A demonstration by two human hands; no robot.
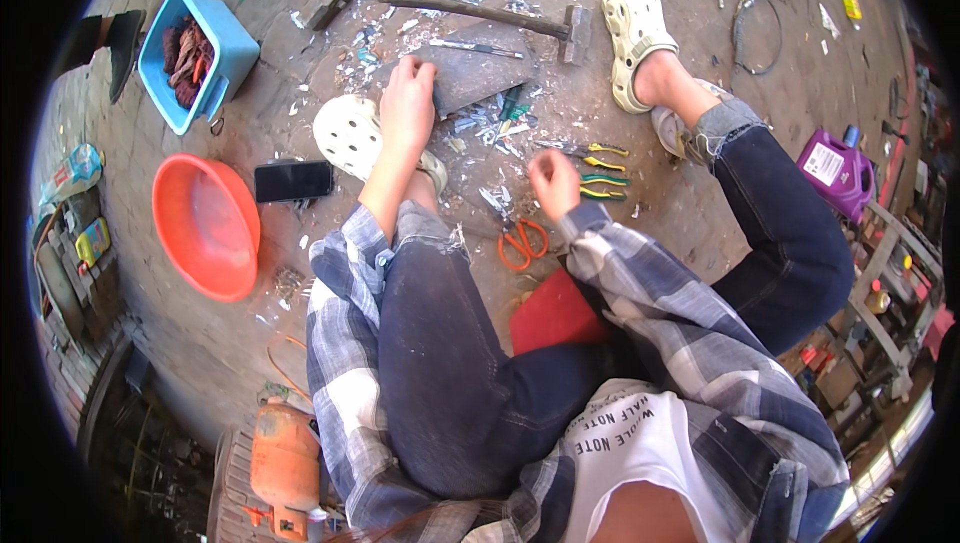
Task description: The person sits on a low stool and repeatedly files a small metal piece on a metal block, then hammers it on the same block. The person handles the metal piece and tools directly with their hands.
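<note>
My left hand (407, 108) is over the pale clog on the left foot, beside the left edge of a dark flat slab (475, 83). Its fingers are curled together; whatever they hold, if anything, is hidden. A slim pen-like stick (475, 48) lies across the slab. Just beyond it rests a hammer (575, 35) with a long wooden handle. My right hand (555, 183) hovers with bent, closed fingers, and I cannot make out anything in them. Near it are yellow-handled pliers (606, 156), green-handled pliers (604, 187) and orange-handled scissors (522, 243). Small pale and bluish scraps (480, 128) surround the slab.
To the left stand a blue bin (235, 58) with dark cloths, a red basin (206, 228) and a black phone (293, 181). A second hammer-like block (337, 0) lies at the far left. A purple jug (835, 173) is on the right; an orange gas cylinder (285, 458) sits near left.
</note>
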